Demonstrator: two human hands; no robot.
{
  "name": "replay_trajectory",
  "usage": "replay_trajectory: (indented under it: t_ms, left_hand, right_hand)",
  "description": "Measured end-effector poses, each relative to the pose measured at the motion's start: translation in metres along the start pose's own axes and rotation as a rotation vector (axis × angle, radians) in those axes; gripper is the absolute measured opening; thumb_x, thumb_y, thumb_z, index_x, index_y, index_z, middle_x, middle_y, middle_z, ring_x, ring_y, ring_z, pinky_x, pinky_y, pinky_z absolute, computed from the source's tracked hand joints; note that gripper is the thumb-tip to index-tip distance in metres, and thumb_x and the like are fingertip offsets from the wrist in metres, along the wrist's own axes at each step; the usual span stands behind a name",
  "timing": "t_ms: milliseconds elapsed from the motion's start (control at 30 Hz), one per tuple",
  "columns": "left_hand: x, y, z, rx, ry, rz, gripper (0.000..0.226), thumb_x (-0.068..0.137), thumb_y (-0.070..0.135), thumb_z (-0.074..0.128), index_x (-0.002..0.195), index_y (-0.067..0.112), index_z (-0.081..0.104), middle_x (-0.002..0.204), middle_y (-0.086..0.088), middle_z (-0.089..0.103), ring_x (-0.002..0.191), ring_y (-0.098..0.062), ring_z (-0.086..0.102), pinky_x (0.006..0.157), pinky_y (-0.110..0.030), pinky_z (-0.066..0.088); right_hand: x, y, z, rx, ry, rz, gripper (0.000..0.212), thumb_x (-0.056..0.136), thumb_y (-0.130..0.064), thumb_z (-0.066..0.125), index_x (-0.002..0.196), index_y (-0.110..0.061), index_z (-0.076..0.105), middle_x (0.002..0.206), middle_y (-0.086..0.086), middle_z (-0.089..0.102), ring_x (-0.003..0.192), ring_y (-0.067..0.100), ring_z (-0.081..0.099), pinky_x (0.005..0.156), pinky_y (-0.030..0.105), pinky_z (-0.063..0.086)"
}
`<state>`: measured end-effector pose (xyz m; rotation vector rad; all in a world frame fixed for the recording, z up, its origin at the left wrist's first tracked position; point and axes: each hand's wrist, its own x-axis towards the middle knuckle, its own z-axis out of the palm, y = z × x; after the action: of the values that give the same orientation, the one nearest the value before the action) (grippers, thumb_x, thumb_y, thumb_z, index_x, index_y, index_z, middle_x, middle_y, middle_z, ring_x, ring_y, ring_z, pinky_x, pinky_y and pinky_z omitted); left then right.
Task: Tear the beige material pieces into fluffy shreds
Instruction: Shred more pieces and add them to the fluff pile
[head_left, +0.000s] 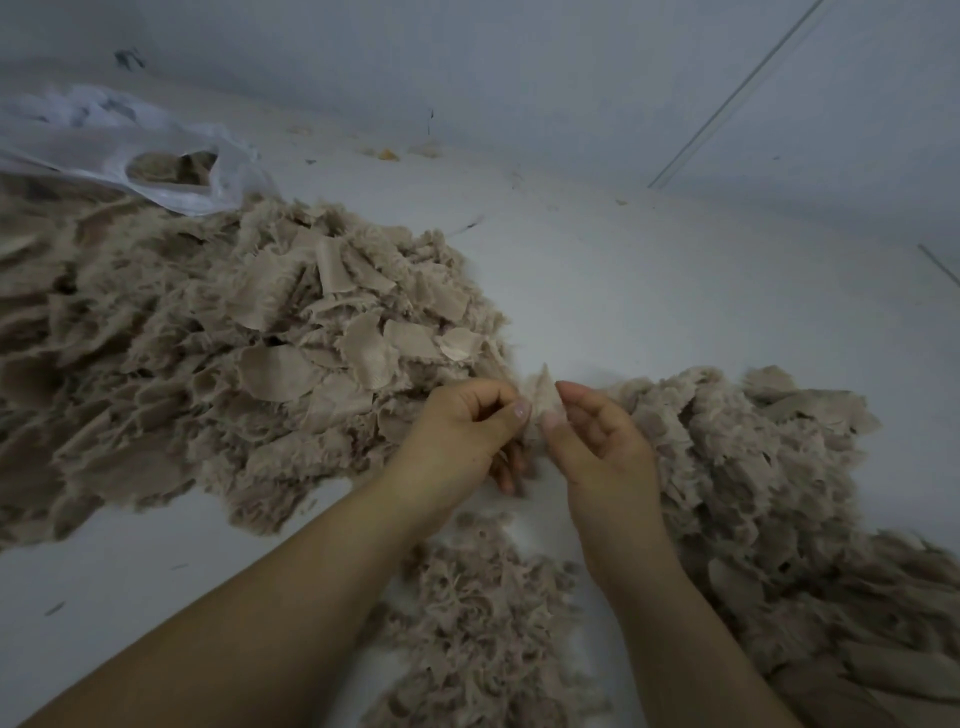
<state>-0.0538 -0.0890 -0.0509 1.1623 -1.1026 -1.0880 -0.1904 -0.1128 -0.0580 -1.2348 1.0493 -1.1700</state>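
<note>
Left hand (462, 426) and right hand (597, 436) both pinch one small beige piece (540, 395) between them, at 12 o'clock of fingertips; shred pile (483, 623) at 6.

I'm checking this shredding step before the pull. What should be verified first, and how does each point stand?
1. Left hand pinches the beige piece: ok.
2. Right hand pinches its other edge: ok.
3. Piece lifted clear of the big pile: ok.
4. Bare floor near the shred heap for dropping shreds: ok.
5. Piece already partly torn: cannot tell, blurred.
</note>
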Motion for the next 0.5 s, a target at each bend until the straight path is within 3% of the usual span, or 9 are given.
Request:
replay_trajectory:
  t_ms: [67, 100, 167, 233, 367, 500]
  left_hand:
    - [-0.0004, -0.0007, 0.0000, -0.022, -0.008, -0.014, 0.027, 0.100, 0.014, 0.053, 0.086, -0.009, 0.058, 0.064, -0.012, 0.059, 0.050, -0.021, 0.056, 0.043, -0.027, 0.045]
    - [-0.0008, -0.0005, 0.0000, -0.024, -0.015, -0.024, 0.028, 0.098, 0.019, 0.057, 0.086, -0.006, 0.060, 0.064, -0.010, 0.060, 0.049, -0.021, 0.055, 0.041, -0.027, 0.044]
    - [-0.0011, -0.0006, 0.0007, 0.035, -0.010, -0.036, 0.025, 0.089, 0.027, 0.069, 0.081, 0.005, 0.062, 0.062, -0.008, 0.060, 0.046, -0.020, 0.053, 0.038, -0.024, 0.040]
    - [-0.0002, -0.0027, 0.0015, 0.094, 0.019, -0.038, 0.019, 0.090, 0.021, 0.069, 0.075, 0.013, 0.061, 0.057, -0.006, 0.059, 0.042, -0.017, 0.050, 0.037, -0.022, 0.036]
    - [0.0014, -0.0059, -0.0014, 0.039, 0.006, -0.076, 0.030, 0.100, 0.015, 0.053, 0.071, 0.009, 0.058, 0.057, -0.017, 0.057, 0.037, -0.017, 0.048, 0.037, -0.023, 0.034]
    - [0.0007, -0.0048, -0.0034, -0.052, -0.089, -0.107, 0.027, 0.094, 0.030, 0.063, 0.084, 0.005, 0.065, 0.058, -0.014, 0.059, 0.039, -0.018, 0.050, 0.036, -0.023, 0.035]
  right_hand:
    - [-0.0009, -0.0008, 0.0013, -0.003, -0.003, -0.006, 0.026, 0.093, -0.008, 0.068, 0.113, -0.025, 0.065, 0.091, 0.018, 0.072, 0.076, 0.020, 0.064, 0.069, 0.030, 0.052]
    - [-0.0009, -0.0010, 0.0016, 0.007, 0.001, -0.003, 0.029, 0.092, -0.006, 0.069, 0.114, -0.024, 0.064, 0.090, 0.014, 0.074, 0.078, 0.023, 0.066, 0.070, 0.032, 0.054]
    - [-0.0002, -0.0012, 0.0015, 0.030, -0.003, 0.004, 0.033, 0.090, -0.002, 0.070, 0.116, -0.020, 0.062, 0.092, 0.006, 0.077, 0.083, 0.020, 0.071, 0.072, 0.028, 0.058]
    - [0.0004, -0.0004, 0.0018, 0.011, -0.024, 0.007, 0.035, 0.089, 0.001, 0.070, 0.116, -0.021, 0.063, 0.090, 0.005, 0.076, 0.080, 0.017, 0.070, 0.070, 0.026, 0.058]
    - [0.0014, 0.0002, -0.0003, 0.069, -0.020, 0.038, 0.029, 0.091, 0.003, 0.066, 0.117, -0.011, 0.065, 0.086, 0.007, 0.076, 0.073, 0.016, 0.072, 0.064, 0.024, 0.057]
    - [0.0002, -0.0011, -0.0012, 0.092, 0.007, 0.035, 0.018, 0.091, -0.007, 0.070, 0.109, -0.004, 0.067, 0.088, 0.018, 0.075, 0.071, 0.024, 0.069, 0.065, 0.033, 0.057]
